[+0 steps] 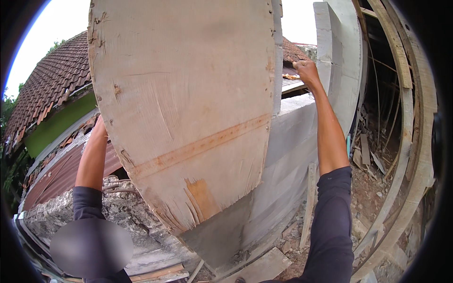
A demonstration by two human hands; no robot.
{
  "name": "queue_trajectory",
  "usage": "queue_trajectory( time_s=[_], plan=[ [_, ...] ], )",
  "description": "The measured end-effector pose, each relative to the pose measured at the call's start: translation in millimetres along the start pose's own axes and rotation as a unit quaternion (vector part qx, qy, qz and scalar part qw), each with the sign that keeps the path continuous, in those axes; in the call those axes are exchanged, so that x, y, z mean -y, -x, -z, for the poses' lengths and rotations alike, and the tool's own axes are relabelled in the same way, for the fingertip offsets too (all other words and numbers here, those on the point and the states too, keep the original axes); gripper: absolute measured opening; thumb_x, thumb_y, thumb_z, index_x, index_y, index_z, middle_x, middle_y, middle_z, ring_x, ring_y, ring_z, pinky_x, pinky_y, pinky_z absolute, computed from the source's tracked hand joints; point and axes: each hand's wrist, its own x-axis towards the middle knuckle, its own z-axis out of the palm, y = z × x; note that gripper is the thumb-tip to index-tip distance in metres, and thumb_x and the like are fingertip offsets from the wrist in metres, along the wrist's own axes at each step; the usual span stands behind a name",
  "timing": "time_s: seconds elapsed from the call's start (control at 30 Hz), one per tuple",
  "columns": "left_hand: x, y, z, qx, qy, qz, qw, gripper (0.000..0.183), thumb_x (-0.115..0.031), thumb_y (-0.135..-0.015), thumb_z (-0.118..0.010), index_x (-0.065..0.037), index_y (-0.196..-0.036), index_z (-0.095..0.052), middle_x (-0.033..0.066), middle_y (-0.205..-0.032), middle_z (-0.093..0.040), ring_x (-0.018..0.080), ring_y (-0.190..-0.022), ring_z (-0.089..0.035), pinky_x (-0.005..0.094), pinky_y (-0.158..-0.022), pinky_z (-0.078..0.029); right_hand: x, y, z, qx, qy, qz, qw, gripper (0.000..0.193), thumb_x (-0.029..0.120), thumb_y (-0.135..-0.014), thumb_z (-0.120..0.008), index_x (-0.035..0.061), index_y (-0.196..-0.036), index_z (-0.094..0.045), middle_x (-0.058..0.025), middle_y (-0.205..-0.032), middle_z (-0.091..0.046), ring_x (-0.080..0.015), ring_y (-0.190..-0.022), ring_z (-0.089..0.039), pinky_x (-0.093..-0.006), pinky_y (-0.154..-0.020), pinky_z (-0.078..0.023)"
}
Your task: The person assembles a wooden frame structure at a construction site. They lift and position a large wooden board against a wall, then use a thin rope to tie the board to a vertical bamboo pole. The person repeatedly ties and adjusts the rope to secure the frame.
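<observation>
A large worn plywood board stands tilted in front of me, its lower edge splintered and a rusty stripe running across it. My left forearm reaches up to the board's left edge, and the left hand is hidden behind it. To the right of the board, my right hand is raised in front of the gap in the grey block wall. Its fingers are curled closed, apart from the board's face. Whatever they may hold is too small or hidden to make out.
Below left is a rough, broken concrete wall top, with rusty corrugated sheets beyond it. A tiled roof rises at far left. Long timber planks curve along the right side. Rubble and a loose board lie below.
</observation>
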Motion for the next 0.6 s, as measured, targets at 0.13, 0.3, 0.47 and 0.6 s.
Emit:
queue_trajectory(
  time_s=[0.13, 0.3, 0.47, 0.6],
  plan=[
    [-13.9, 43.7, 75.0, -0.012, -0.042, 0.024, 0.999, 0.031, -0.033, -0.095, -0.073, -0.004, -0.085, -0.072, -0.0046, -0.059, -0.051, 0.0059, -0.051, -0.037, 0.0248, -0.049, -0.036, 13.4, 59.5, 19.7, -0.020, -0.022, -0.070, 0.997, 0.034, 0.030, -0.089, -0.067, -0.0027, -0.080, -0.071, -0.0211, -0.079, -0.071, -0.0295, -0.074, -0.068, -0.0423, -0.073, -0.050],
    [-15.1, 91.1, 85.0, -0.001, 0.159, 0.107, 0.982, 0.031, -0.034, -0.096, -0.071, -0.004, -0.084, -0.070, -0.0067, -0.055, -0.048, 0.0041, -0.046, -0.034, 0.0231, -0.044, -0.032, 18.9, 118.2, 39.2, 0.014, 0.074, -0.105, 0.992, 0.038, 0.030, -0.090, -0.065, -0.0033, -0.071, -0.065, -0.0240, -0.082, -0.070, -0.0411, -0.081, -0.068, -0.0482, -0.075, -0.050],
    [-54.3, 146.8, 85.2, -0.023, 0.438, 0.148, 0.886, 0.025, -0.029, -0.103, -0.059, -0.005, -0.104, -0.061, -0.0098, -0.056, -0.041, 0.0005, -0.038, -0.031, 0.0176, -0.033, -0.026, 48.2, 165.4, 62.4, 0.021, -0.018, -0.131, 0.991, 0.029, 0.024, -0.090, -0.065, -0.0019, -0.077, -0.067, -0.0144, -0.069, -0.066, -0.0257, -0.065, -0.062, -0.0391, -0.062, -0.047],
    [-85.9, 201.7, 84.8, -0.057, 0.594, 0.157, 0.787, 0.024, -0.020, -0.106, -0.050, 0.000, -0.116, -0.058, -0.0062, -0.064, -0.050, 0.0030, -0.043, -0.040, 0.0187, -0.037, -0.035, 106.1, 214.0, 77.0, 0.136, -0.369, -0.234, 0.889, 0.015, 0.015, -0.093, -0.063, -0.0002, -0.093, -0.066, -0.0016, -0.069, -0.060, -0.0075, -0.058, -0.050, -0.0228, -0.052, -0.038]
  ],
)
